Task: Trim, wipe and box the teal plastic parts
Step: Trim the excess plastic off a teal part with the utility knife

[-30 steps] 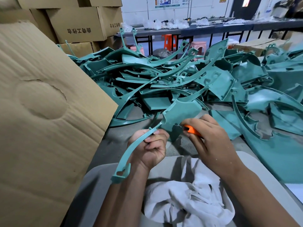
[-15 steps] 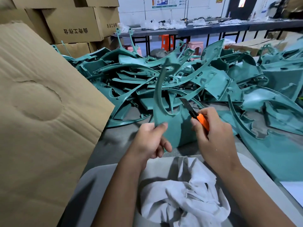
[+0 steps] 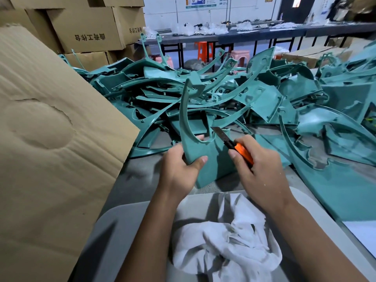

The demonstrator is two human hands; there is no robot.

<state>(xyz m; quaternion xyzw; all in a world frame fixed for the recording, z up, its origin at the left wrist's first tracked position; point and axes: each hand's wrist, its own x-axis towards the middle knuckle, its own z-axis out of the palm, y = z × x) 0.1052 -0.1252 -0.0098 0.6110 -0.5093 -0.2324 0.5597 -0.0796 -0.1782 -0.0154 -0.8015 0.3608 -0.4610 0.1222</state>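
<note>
Where teal parts [image 3: 234, 102] pile, cartons [image 3: 85, 27] flank the grey table [image 3: 138, 180].

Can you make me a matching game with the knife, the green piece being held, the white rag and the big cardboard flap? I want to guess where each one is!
Things:
1. knife
2. teal part
3. white rag
4. cardboard flap

Places:
A. crumpled nearest the person, below both hands
B. in the left hand
C. far left, leaning
D. in the right hand

Pairs: 1-D, 2-B, 3-A, 4-C
</note>
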